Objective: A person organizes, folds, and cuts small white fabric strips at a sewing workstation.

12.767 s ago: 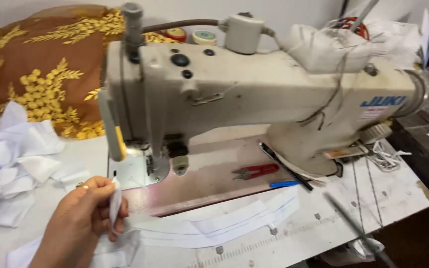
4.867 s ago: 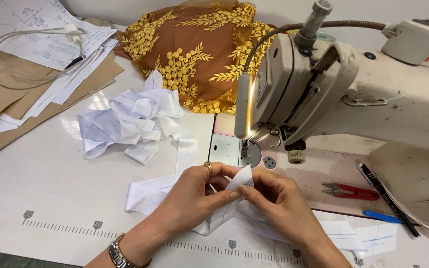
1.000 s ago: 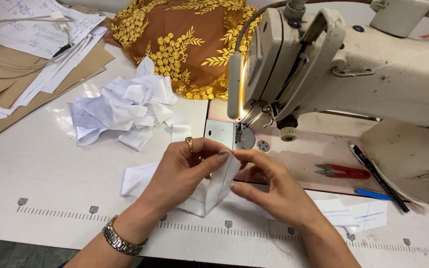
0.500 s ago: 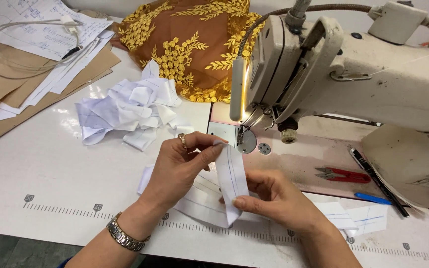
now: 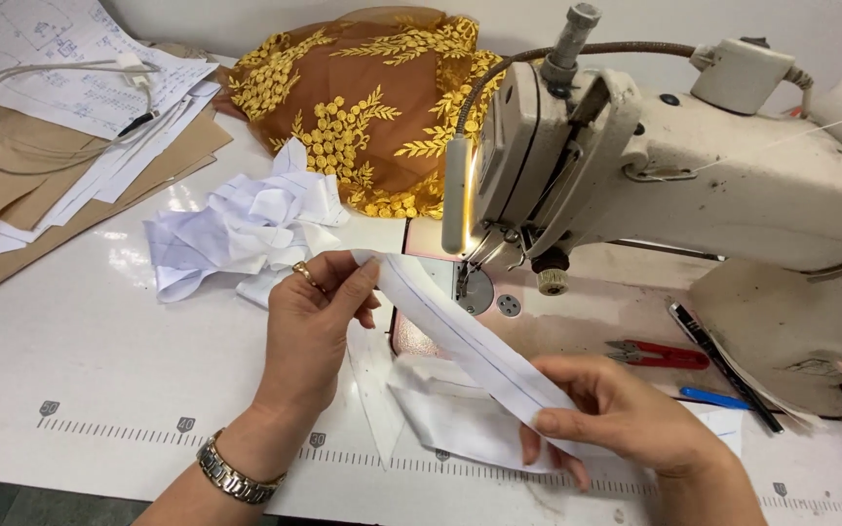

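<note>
**Now, a white strip drawn out between both hands**

Here the work in hand is a long, narrow white fabric strip (image 5: 460, 341) with a dark line running down its length, stretched on a slant between the two hands. The left hand (image 5: 309, 326) pinches the upper end between thumb and curled fingers, closed narrowly on the cloth. The right hand (image 5: 626, 419) holds the lower end, its fingers (image 5: 562, 424) folded over the strip from above and its thumb hidden beneath. Both grips are closed on the strip and nothing else.

Just beyond the left fingertips lies the presser foot (image 5: 467, 278) of the sewing machine (image 5: 733, 185), lit by a small lamp (image 5: 457, 195); the strip is near it but not under it. Below the strip, between the two hands, a wider white piece (image 5: 450, 414) lies flat on the table (image 5: 80, 341). Beyond the left knuckles sits a heap of white cut pieces (image 5: 236, 229), and further off a brown cloth with gold embroidery (image 5: 363, 107). Beyond the right fingers lie red snips (image 5: 660, 354), well apart from them.

By the look of it this is a checking or straightening step: the strip is pulled out so its line shows. Any further handling would, I judge, call for even tension at both ends, since limp cloth this narrow twists easily, and for care near the needle
</note>
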